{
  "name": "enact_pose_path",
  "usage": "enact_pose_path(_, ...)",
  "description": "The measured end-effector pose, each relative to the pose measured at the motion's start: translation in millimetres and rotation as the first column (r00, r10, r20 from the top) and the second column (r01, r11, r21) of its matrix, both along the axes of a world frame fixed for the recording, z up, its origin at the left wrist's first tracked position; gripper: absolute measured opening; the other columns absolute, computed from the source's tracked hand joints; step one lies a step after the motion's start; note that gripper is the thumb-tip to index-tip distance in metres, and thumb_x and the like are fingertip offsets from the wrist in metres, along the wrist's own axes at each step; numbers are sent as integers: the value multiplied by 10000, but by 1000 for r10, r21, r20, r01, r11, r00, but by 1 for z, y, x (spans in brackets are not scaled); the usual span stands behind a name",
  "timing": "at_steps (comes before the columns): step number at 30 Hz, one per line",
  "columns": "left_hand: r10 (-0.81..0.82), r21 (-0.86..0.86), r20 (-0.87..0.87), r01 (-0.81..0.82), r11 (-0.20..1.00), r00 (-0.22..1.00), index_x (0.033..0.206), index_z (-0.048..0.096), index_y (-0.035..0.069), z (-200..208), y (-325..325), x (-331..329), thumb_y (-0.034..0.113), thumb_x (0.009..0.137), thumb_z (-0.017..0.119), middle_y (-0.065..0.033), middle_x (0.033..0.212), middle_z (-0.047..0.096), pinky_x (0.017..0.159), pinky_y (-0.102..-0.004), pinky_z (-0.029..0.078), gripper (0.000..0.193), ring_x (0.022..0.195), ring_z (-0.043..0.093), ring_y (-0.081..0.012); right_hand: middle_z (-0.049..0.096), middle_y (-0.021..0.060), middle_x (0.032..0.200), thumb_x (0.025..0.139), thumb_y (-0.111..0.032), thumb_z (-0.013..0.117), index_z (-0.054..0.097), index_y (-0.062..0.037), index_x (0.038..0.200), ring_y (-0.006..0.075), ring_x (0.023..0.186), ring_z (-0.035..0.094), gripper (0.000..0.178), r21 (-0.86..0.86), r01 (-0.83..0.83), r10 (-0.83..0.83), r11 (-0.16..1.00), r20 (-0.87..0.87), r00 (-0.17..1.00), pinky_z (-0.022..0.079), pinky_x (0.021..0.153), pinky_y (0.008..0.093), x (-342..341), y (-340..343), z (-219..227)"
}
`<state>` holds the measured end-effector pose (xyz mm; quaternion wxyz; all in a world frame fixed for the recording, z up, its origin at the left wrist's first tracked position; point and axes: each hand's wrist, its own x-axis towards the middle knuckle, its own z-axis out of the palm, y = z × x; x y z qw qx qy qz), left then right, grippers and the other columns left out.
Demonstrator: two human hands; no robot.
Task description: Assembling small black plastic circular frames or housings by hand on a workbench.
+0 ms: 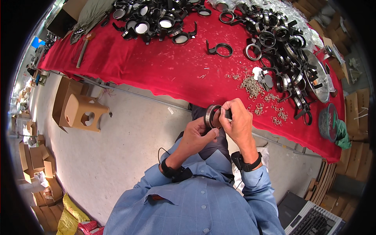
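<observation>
In front of my lap, just off the table's near edge, is a black and silver ring (208, 116) with a black handle part. My left hand (194, 138) is closed around the ring's lower left side. The fingers of my right hand (239, 121) pinch the black part at the ring's right; whether something small is also in them is hidden. On the red cloth beyond lie a heap of small wire clips (250, 87), a grey disc (267, 81) and a lone ring with a handle (224, 49). A large pile of similar rings (282, 51) spreads at the right.
More handled rings, some with white discs (165, 24), fill the table's far middle. A hammer (82, 53) lies at the left on the red cloth (129, 70). Right, a green basket (328, 122) sits near the edge. A tan stool (78, 111) and cartons (36, 158) occupy the floor.
</observation>
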<state>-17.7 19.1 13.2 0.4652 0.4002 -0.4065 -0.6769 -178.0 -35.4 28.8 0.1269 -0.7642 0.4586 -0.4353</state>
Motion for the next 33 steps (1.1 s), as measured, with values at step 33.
enact_pose_path(33, 47, 71, -1, -47, 996, 999, 1088, 612, -35, 3, 9, 2, 14, 898, 581, -108, 886, 674, 671, -276, 534, 198, 717, 647, -151, 697, 1, 878, 861, -23, 662, 671, -6, 889, 21, 599, 454, 34, 691, 56, -406, 721, 355, 842, 376, 531, 217, -84, 67, -74)
